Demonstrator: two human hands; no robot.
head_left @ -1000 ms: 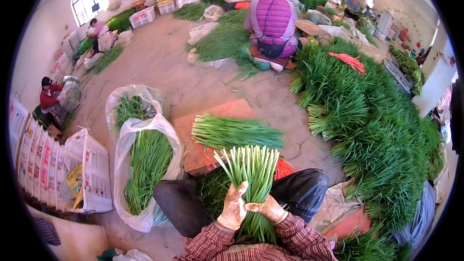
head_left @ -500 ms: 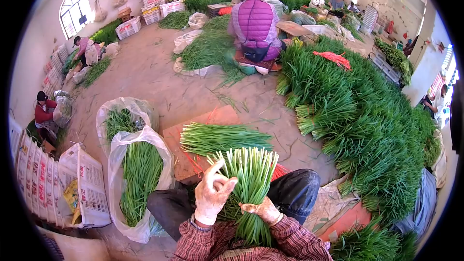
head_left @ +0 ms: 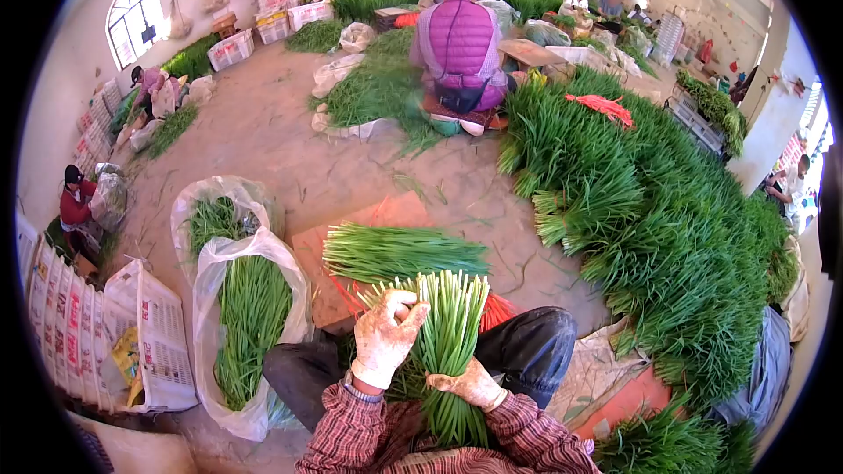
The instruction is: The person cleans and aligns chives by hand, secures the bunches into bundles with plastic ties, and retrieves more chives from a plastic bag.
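**My right hand [head_left: 470,384] wraps the bundle of chive-like stalks [head_left: 450,325] while my left hand [head_left: 386,338] curls beside it**

A second ago both my hands were on this bundle; half a second ago my left was lifted away with its forefinger pointing up. Now that forefinger has bent in toward the thumb, and my right has kept its hold throughout.

I count one bundle in my grasp, one loose pile of stalks [head_left: 404,248] on one board [head_left: 307,254], and two clear plastic bags, a front bag [head_left: 299,298] and a rear bag [head_left: 180,228], both with greens inside.

The bundle stands above my lap, pale ends up and leaves hanging below my right fist, which clasps it under the middle. My left is at its upper left edge, near the pale ends; I cannot tell whether those fingers pinch a stalk.
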